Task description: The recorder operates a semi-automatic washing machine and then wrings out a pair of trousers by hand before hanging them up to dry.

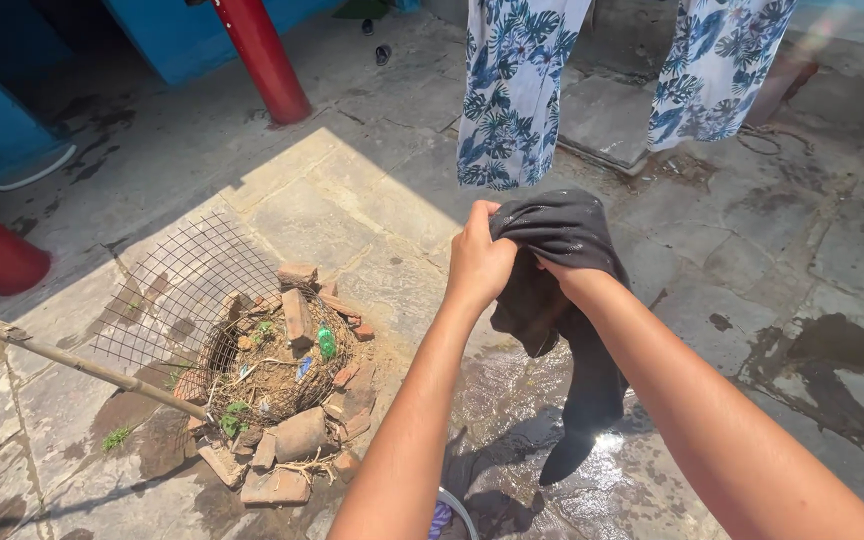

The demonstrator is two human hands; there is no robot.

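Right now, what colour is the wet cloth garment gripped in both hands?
Dark grey, nearly black, plain, unpatterned wet cloth garment; the head view shows it.

Home courtyard, stone paving [352, 200], hanging laundry [512, 90] (sunlit), red pillar [264, 60]

Both arms reach forward, left hand [479, 262] fisted, right hand [555, 272] seemingly clenched too, fingers mostly hidden.

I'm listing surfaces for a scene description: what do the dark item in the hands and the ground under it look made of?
The dark cloth looks like soft woven or knit fabric, matte: it folds and hangs limp. The ground looks like stone or concrete slabs, rough, jointed, shiny where wet.
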